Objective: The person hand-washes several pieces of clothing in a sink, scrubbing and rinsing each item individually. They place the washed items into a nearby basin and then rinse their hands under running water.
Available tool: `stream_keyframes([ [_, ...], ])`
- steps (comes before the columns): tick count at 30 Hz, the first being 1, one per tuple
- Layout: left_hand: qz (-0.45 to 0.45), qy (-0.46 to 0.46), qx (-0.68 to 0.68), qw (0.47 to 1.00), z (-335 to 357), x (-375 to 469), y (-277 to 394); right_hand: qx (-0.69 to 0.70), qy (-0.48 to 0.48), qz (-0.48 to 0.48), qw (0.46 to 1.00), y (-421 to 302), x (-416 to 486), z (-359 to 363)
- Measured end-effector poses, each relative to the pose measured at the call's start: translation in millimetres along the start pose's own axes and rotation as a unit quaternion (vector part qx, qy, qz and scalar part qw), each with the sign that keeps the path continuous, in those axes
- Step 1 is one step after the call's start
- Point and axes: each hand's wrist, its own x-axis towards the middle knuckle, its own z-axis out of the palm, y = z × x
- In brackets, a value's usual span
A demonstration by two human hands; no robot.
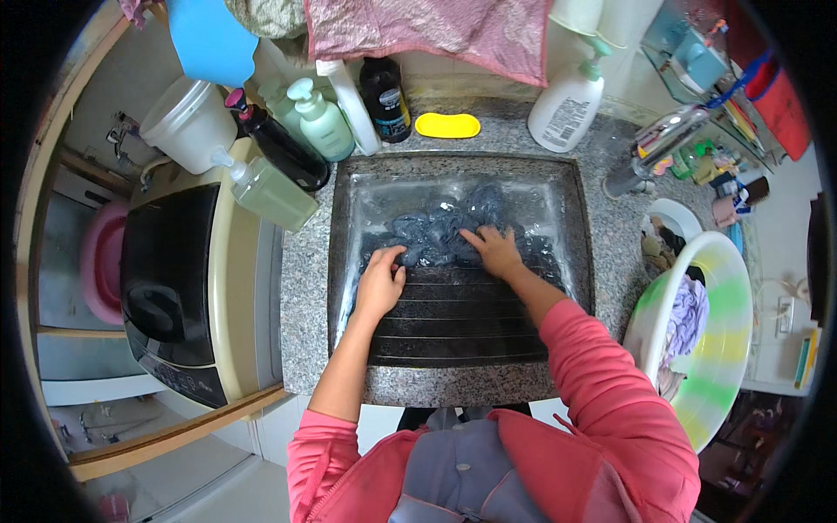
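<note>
A dark grey-blue wet cloth (435, 229) lies bunched in water in the stone sink (582, 196), above the ridged washboard slope (458, 317). My left hand (382, 281) is at the cloth's left lower edge, its index finger and thumb apart. Whether its lower fingers grip any fabric is hidden. My right hand (497, 252) rests on the right part of the cloth with fingers spread and the index finger pointing left. Some of its fingertips are hard to make out against the wet fabric.
Pump bottles (324, 124), a dark bottle (386, 98) and a yellow soap dish (448, 125) line the back counter. A white pump bottle (565, 108) and metal faucet (660, 147) stand right. A striped basin (713, 340) holds clothes. A washing machine (173, 274) is left.
</note>
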Motion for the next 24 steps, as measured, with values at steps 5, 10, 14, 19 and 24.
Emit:
stream_keyframes([
  [5,-0.029,-0.008,-0.010,0.999,-12.0,-23.1,-10.0,0.022,-0.109,0.058,0.992,18.6,41.0,12.0],
  [10,-0.041,0.006,-0.033,0.999,-35.9,-39.8,-11.2,-0.050,-0.215,-0.012,0.975,-1.4,51.9,-72.0],
  [14,0.004,0.041,-0.082,0.996,-59.3,-28.0,-3.9,0.019,-0.159,-0.094,0.983,-0.2,58.1,-185.4],
  [19,0.043,0.046,-0.109,0.992,-96.5,-10.9,23.9,0.084,-0.039,-0.250,0.964,-17.1,47.2,-366.0],
  [24,0.064,0.076,-0.123,0.987,-127.2,-7.6,41.4,0.154,0.160,-0.212,0.952,-37.0,16.9,-462.6],
])
